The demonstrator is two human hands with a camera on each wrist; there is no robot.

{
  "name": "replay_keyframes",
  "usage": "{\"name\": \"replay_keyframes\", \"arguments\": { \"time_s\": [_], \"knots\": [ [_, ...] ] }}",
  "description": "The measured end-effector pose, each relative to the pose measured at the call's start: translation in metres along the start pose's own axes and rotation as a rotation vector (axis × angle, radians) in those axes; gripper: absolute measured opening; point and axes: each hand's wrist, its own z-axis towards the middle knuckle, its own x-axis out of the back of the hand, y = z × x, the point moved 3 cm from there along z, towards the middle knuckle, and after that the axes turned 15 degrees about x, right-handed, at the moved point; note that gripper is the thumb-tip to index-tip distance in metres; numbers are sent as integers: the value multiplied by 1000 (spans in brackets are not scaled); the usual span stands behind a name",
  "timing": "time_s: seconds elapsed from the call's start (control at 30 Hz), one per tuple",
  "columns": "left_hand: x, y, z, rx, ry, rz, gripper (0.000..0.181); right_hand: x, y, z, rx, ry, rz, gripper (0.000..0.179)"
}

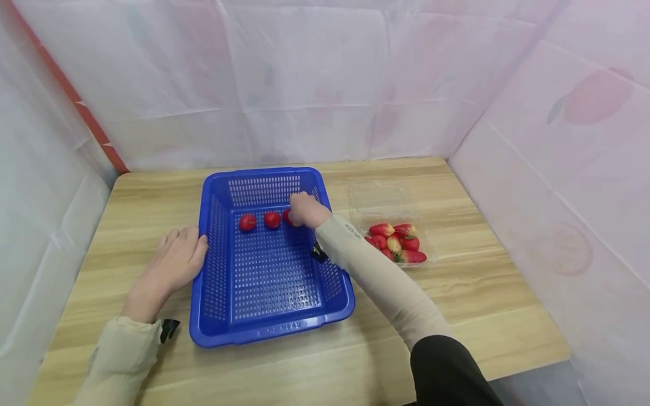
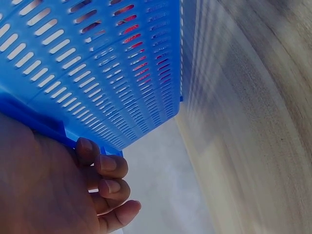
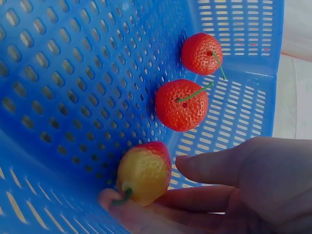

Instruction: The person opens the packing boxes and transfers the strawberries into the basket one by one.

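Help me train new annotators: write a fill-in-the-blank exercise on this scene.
1. The plastic basket is coloured ____.
2. Inside it, the fruits in the row number ____.
3. The person's ____ hand is at the yellow-and-red fruit in the basket.
4. The clear container of strawberries has its lid ____.

Missing words: blue; three; right; open.

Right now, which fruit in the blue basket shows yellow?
The fruit at the right hand, rightmost of three in head view: one side is yellow; the other two fruits show red skin.
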Motion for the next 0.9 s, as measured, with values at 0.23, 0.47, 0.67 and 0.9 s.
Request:
{"name": "replay_keyframes", "arguments": {
  "time_s": [0.23, 0.47, 0.67, 0.9],
  "knots": [
    [-1, 2, 0, 6, -17, -8, 35, 2, 2, -5, 12, 44, 5, 13],
    [-1, 1, 3, 0, -11, -4, 34, 12, -2, -16, 36, 85, 13, 6],
    [-1, -2, 6, -1, -16, 7, 35, 21, -9, -23, 58, 90, 3, 5],
    [-1, -3, 8, 4, -20, 9, 36, 42, -18, -38, 132, 149, -18, 17]
  ]
}}
